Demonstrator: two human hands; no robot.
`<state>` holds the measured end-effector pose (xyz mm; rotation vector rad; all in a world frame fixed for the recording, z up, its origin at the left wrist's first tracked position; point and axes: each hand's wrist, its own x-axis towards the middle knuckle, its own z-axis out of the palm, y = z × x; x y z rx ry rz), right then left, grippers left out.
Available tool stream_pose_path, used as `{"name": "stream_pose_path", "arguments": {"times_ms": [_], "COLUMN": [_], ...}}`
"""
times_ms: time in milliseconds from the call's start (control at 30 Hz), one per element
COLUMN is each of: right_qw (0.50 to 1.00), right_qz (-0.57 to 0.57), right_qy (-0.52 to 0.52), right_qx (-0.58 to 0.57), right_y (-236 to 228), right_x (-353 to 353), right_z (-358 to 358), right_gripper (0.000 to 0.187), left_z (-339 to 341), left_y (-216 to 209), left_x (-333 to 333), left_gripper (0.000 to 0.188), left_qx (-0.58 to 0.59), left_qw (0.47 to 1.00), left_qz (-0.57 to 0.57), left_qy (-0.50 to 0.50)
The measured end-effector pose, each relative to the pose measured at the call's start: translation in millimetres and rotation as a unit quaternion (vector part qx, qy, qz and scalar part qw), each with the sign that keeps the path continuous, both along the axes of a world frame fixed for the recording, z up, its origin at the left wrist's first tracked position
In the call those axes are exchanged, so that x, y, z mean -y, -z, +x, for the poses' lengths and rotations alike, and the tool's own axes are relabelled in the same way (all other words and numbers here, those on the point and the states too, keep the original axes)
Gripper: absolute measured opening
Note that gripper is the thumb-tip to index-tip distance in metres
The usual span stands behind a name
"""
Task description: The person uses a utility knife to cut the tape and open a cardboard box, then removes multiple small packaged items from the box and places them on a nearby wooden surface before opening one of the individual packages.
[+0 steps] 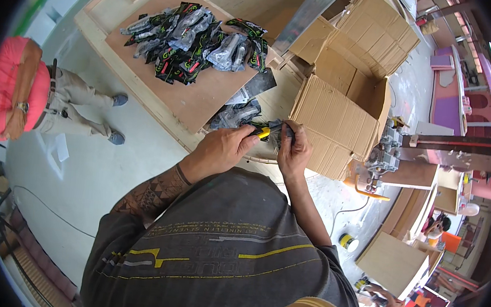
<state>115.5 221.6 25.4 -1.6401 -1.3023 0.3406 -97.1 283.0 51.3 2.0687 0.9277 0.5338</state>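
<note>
Gripped in left hand [222, 150], thumb and fingers closed: black-and-yellow tool [264, 133], positioned over the near edge of the table [91, 33]. Pinched in right hand [296, 149], just beside the tool: dark object [287, 132], too small to identify. Lying just beyond: small group of plastic packets [234, 115]. Heaped farther off on brown board [197, 102]: black and clear packets [191, 39]. Placed at right with flaps spread: open cardboard box [338, 106]. Visible beyond: metal machine [382, 159], pink-and-purple structure [450, 106]. Standing at left on pale grey floor [100, 162], well apart: person in pink shirt [27, 87].
</note>
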Motion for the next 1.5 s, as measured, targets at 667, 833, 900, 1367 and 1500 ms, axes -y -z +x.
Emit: {"name": "stream_pose_path", "arguments": {"times_ms": [667,833,900,1367,1500], "right_qw": [0.971,0.966,0.966,0.935,0.941], "right_qz": [0.147,0.010,-0.034,-0.003,-0.035], "right_qy": [0.176,0.031,-0.028,-0.133,-0.083], "right_qx": [-0.063,-0.256,-0.254,-0.328,-0.325], "right_y": [-82.8,-43.0,-34.3,38.1,42.6], "right_x": [52.1,31.6,28.9,23.8,17.8], "right_z": [97.8,88.8,77.0,18.7,7.4], "right_gripper": [0.013,0.014,0.016,0.074,0.030], "left_z": [9.0,68.2,89.7,98.6,96.3], "left_y": [21.9,-48.9,-22.7,26.2,36.6], "left_x": [-14.4,-27.7,-16.9,-13.9,-20.0], "left_gripper": [0.037,0.047,0.041,0.013,0.010], "left_qx": [-0.112,0.048,0.122,0.272,0.270], "left_qw": [0.992,0.994,0.988,0.809,0.837], "left_qz": [0.055,-0.085,-0.092,-0.514,-0.457], "left_qy": [-0.013,0.040,0.038,-0.081,-0.135]}}
